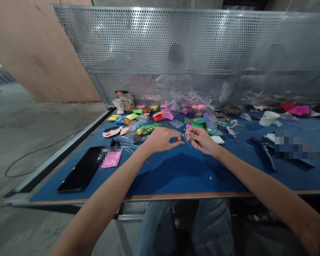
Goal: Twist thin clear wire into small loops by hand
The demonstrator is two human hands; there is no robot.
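Right hand (201, 140): you are pinching the wire (187, 142).
Left hand (163, 139): you are curling its fingers beside the wire; I cannot tell whether they are gripping.
Wire: curving above the table (173, 179).
Tablet (81, 169): lying on the table's left.

Perforated screen (138, 42) behind blue table (176, 183); wooden panel (48, 46); grey floor (50, 122).

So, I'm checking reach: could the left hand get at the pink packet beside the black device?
Likely yes: between the left hand and the pink packet I see only thin strands lying on the blue tabletop.
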